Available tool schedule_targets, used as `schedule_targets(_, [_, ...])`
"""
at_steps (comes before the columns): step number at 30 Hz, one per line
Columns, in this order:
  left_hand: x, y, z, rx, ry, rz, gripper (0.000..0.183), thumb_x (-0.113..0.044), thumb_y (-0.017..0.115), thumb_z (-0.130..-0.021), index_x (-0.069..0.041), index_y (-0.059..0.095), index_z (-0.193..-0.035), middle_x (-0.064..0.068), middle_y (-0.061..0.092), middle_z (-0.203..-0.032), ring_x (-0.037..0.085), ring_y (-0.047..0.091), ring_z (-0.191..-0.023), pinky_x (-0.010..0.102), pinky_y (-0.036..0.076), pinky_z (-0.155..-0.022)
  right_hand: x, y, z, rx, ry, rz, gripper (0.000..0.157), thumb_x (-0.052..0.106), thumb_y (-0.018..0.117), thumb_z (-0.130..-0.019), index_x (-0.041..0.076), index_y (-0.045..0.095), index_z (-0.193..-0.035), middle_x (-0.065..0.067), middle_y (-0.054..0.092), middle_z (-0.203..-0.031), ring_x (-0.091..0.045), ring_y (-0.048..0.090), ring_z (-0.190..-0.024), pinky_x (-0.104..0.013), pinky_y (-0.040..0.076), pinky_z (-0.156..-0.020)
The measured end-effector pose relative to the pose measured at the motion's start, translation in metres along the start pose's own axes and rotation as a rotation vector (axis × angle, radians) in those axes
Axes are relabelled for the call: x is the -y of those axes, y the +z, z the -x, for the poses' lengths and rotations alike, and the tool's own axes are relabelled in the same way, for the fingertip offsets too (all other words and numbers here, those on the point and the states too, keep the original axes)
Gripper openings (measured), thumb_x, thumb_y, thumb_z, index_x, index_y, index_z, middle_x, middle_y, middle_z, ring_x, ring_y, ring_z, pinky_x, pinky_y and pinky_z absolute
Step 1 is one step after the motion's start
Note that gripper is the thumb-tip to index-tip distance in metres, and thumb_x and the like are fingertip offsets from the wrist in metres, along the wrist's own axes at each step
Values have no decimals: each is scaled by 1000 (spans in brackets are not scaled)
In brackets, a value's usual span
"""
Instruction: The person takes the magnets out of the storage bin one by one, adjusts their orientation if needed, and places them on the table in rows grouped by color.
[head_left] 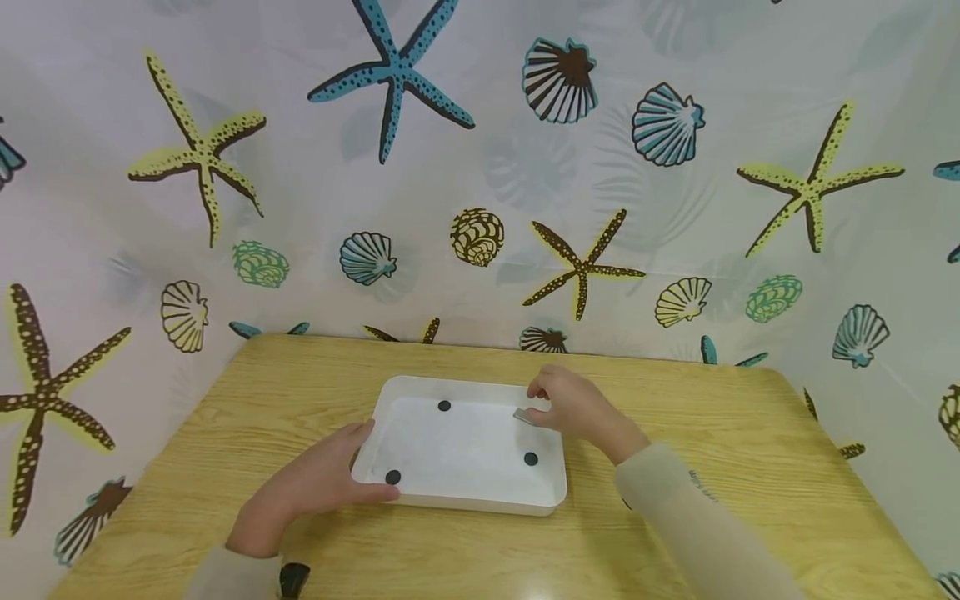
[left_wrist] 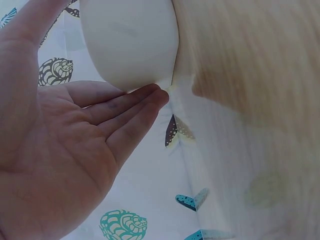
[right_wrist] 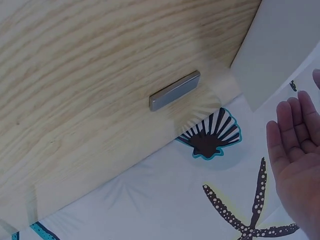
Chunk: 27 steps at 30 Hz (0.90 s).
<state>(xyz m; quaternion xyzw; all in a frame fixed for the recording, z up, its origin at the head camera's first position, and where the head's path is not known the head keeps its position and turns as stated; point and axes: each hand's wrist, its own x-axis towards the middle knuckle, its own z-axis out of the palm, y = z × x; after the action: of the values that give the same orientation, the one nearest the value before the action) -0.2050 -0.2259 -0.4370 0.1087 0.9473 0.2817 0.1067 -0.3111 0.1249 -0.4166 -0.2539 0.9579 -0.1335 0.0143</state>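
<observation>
A shallow white tray (head_left: 465, 437) with dark round dots inside lies on the table. My left hand (head_left: 318, 475) spans its near left corner, thumb along the front side and fingers at the left side. In the left wrist view the fingers of my left hand (left_wrist: 75, 135) are nearly straight, tips against the tray's rounded end (left_wrist: 132, 45). Over the tray's far right corner is my right hand (head_left: 573, 404); its thumb tip meets a small grey bar (head_left: 522, 416). The right wrist view has my right hand (right_wrist: 300, 155) with fingers extended, and a grey metal bar (right_wrist: 175, 90) apart from it.
The wooden table (head_left: 675, 400) extends to both sides of the tray. A white curtain (head_left: 465, 183) printed with starfish and shells hangs behind the table and along its sides. A dark band (head_left: 293, 577) shows at the left wrist.
</observation>
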Motion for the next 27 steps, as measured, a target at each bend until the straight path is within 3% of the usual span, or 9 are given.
schedule_targets(9, [-3,0,-1,1,-15,0,124,-63,84,-77,10,26,-158,33,35,-162,47,41,-148,62,39,-118,11,10,-7,75,28,-16,31,24,72,-97,3,73,-120,-8,68,-115,-21,65,-102,-39,58,-95])
schedule_targets(15, [-2,1,-2,1,-11,8,123,-62,84,-77,10,26,-158,33,35,-162,47,40,-148,62,39,-118,12,18,-11,124,68,8,39,30,75,-95,5,71,-125,-6,72,-114,-16,64,-95,-37,59,-92])
schedule_targets(17, [0,1,-2,1,-10,11,123,-62,84,-77,10,26,-158,33,35,-162,47,41,-148,62,39,-118,12,20,-11,129,70,28,37,32,76,-95,6,72,-122,-4,73,-109,-14,63,-89,-36,59,-88])
schedule_targets(22, [2,2,-2,-1,-11,11,124,-63,84,-77,10,26,-159,32,35,-162,46,41,-148,61,40,-118,13,24,-10,118,45,106,14,23,72,-99,9,72,-97,-1,68,-87,-14,53,-74,-32,52,-71])
schedule_targets(27, [3,2,-2,-2,-13,14,124,-62,84,-77,10,26,-159,31,34,-162,46,40,-148,61,39,-118,16,26,-11,105,45,160,12,17,71,-99,8,71,-91,-3,68,-87,-16,52,-74,-33,53,-73])
